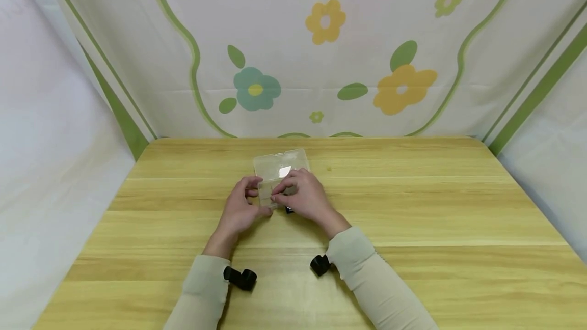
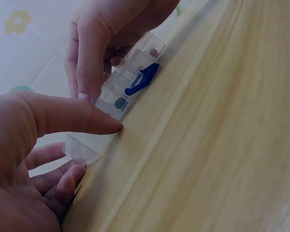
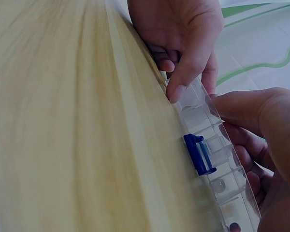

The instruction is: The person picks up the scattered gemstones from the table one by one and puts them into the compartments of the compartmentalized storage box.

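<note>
A clear plastic compartment box sits on the table with its transparent lid raised at the back. My left hand grips the box's left end, thumb along the front wall and fingers at the far side. My right hand reaches over the box, thumb and forefinger brought together at a left compartment; I cannot tell what is between them. A blue latch juts from the front wall. Through that wall show a dark green round piece and a reddish-brown one; a pale bead-like piece shows in the right wrist view.
The wooden table extends around the box on every side. Behind it hangs a white cloth with flower prints, and more white cloth hangs at both sides. Black wrist cameras sit at both beige sleeves.
</note>
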{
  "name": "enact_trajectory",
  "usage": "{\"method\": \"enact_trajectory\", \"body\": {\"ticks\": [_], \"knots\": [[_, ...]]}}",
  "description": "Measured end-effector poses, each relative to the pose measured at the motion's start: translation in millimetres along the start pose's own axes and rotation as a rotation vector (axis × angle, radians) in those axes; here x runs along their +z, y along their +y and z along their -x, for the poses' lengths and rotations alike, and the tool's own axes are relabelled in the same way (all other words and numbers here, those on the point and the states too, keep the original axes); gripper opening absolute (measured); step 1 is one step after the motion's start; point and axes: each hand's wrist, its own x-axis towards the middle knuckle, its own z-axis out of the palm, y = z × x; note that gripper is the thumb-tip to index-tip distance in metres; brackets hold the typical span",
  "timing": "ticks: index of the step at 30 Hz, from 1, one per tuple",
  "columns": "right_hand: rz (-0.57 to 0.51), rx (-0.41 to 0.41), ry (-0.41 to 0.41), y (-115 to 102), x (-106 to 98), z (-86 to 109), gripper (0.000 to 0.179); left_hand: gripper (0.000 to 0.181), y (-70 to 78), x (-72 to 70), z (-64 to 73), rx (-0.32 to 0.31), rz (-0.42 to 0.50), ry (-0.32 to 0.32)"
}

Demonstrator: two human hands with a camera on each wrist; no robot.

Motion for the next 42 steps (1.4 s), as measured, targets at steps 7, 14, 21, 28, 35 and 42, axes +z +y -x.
{"method": "enact_trajectory", "body": {"ticks": [7, 14, 21, 28, 35, 42], "knots": [[-0.011, 0.033, -0.005, -0.8, -2.4, 0.2, 0.007, 0.078, -1.5, 0.2, -2.4, 0.003, 0.018, -0.002], [-0.014, 0.037, -0.019, -1.0, -4.5, 0.4, 0.005, 0.078, -0.3, 0.1, -2.4, -0.005, 0.02, 0.0], [-0.029, 0.038, -0.058, -2.1, -7.6, -1.7, 0.004, 0.078, -0.1, -0.4, -2.1, -0.011, 0.023, 0.0], [-0.08, 0.045, -0.05, -1.2, -18.8, -5.9, 0.004, 0.08, 0.7, -0.5, -0.4, -0.02, 0.027, -0.002], [-0.118, 0.139, 0.069, 14.7, -34.2, -6.3, 0.004, 0.081, 1.7, 0.3, -0.1, -0.02, 0.014, 0.006], [-0.195, 0.271, 0.165, 29.7, -44.9, -3.1, 0.009, 0.082, 2.2, 1.3, -0.5, -0.023, 0.023, 0.005]]}}
